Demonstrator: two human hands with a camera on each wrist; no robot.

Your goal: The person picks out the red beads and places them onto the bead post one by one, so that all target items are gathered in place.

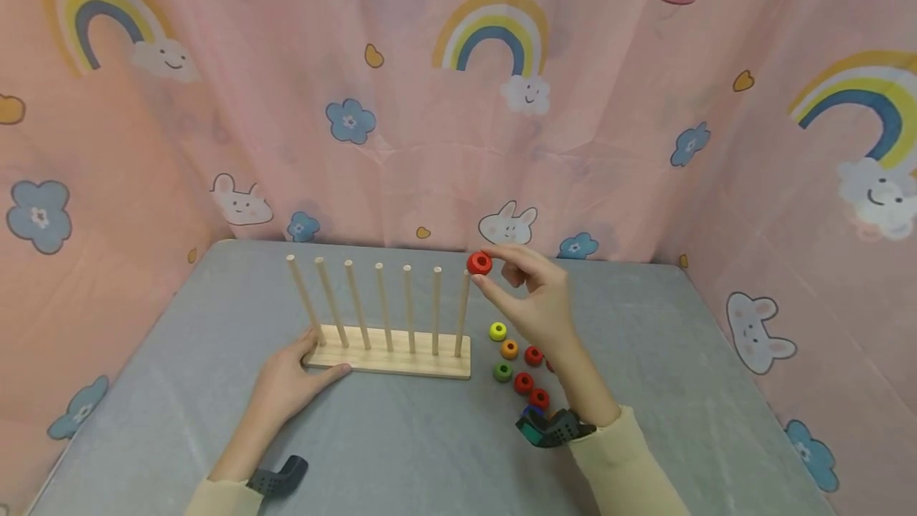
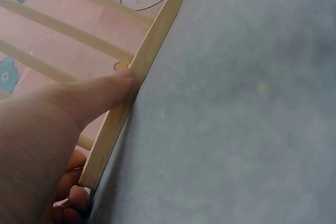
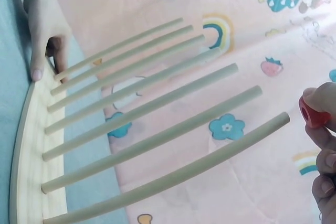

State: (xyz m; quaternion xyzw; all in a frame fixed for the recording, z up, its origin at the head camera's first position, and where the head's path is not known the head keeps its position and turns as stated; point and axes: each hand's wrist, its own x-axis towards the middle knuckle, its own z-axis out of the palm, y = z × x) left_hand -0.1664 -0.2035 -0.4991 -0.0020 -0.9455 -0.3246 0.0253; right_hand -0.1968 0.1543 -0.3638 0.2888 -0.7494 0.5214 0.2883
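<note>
A wooden peg rack (image 1: 423, 367) stands on the table, with a row of several upright pegs on a flat base. My left hand (image 1: 282, 385) grips the left end of that base. In the left wrist view, its thumb (image 2: 107, 90) lies along the front edge while the other fingers are partly hidden behind the end. Between thumb and forefinger, my right hand (image 1: 539, 301) pinches a red ring-shaped bead (image 1: 475, 269). That bead is right by the top of the rightmost peg (image 1: 462, 313); in the right wrist view, the bead (image 3: 317, 117) appears just beyond the peg's tip, apart from it.
Right of the rack lie loose beads: a yellow one (image 1: 493, 334), an orange one (image 1: 505, 354), a green one (image 1: 497, 376), several red ones (image 1: 519, 388) and a blue one partly hidden by the right wrist strap (image 1: 562, 427). A patterned pink curtain (image 1: 401, 181) surrounds the grey table (image 1: 401, 452).
</note>
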